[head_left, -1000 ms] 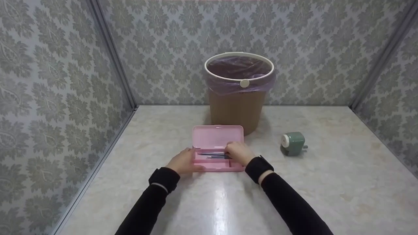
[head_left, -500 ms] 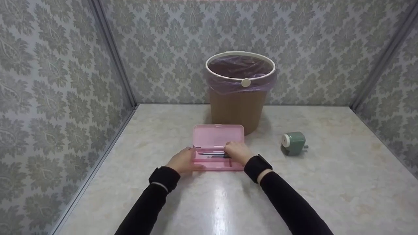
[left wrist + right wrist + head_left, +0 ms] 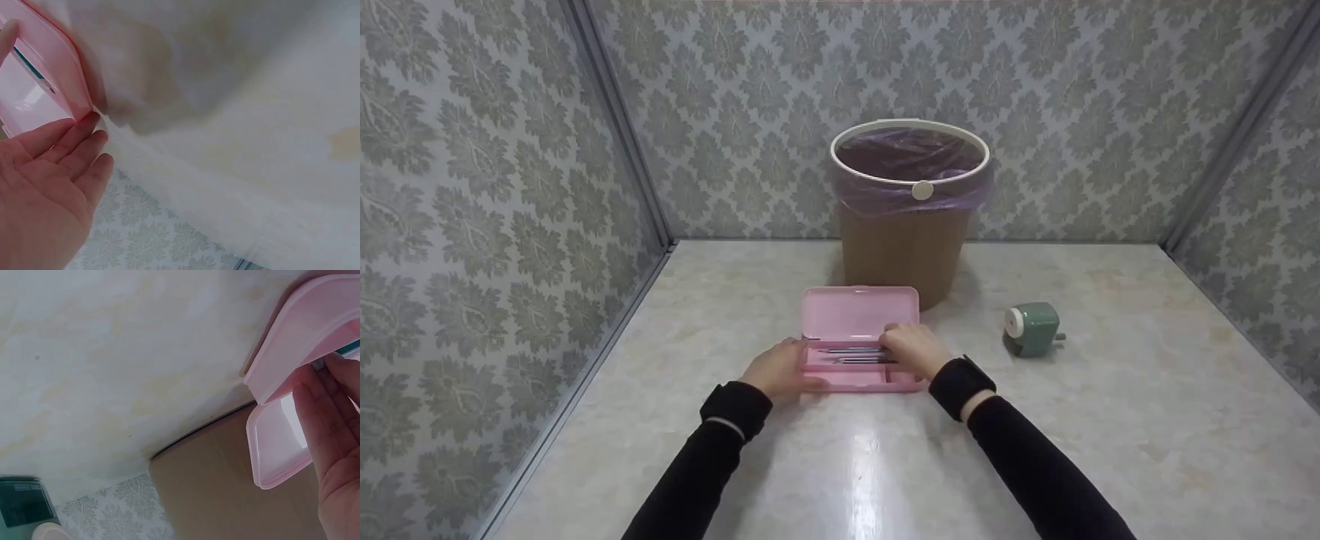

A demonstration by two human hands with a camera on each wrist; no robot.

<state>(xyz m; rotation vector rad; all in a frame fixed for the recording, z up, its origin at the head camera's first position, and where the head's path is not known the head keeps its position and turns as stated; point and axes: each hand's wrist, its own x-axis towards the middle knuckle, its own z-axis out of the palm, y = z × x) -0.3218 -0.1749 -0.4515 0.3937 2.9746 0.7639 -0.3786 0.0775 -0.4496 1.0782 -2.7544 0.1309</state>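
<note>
1. Slightly rightward, the right hand [image 3: 916,351] has shifted since half a second ago, and a little more of the pencils [image 3: 859,361] shows beside it.
2. Its thumb and fingertips are closed together on the end of a teal pencil [image 3: 351,347], seen in the right wrist view.
3. Loosely extended, the fingers of the left hand [image 3: 778,371] stand wide of the thumb; they touch the left end of the pink pencil case [image 3: 847,378].
4. That case lies on the marbled table [image 3: 1147,435], its lid [image 3: 859,315] raised at the back and the pencils lengthwise in its rear compartment.
5. Just behind the lid stands a brown wastebasket [image 3: 900,247] with a purple liner [image 3: 885,201] under its cream rim.
6. Right of the case, well apart from it, sits a green crank pencil sharpener [image 3: 1039,328].
</note>
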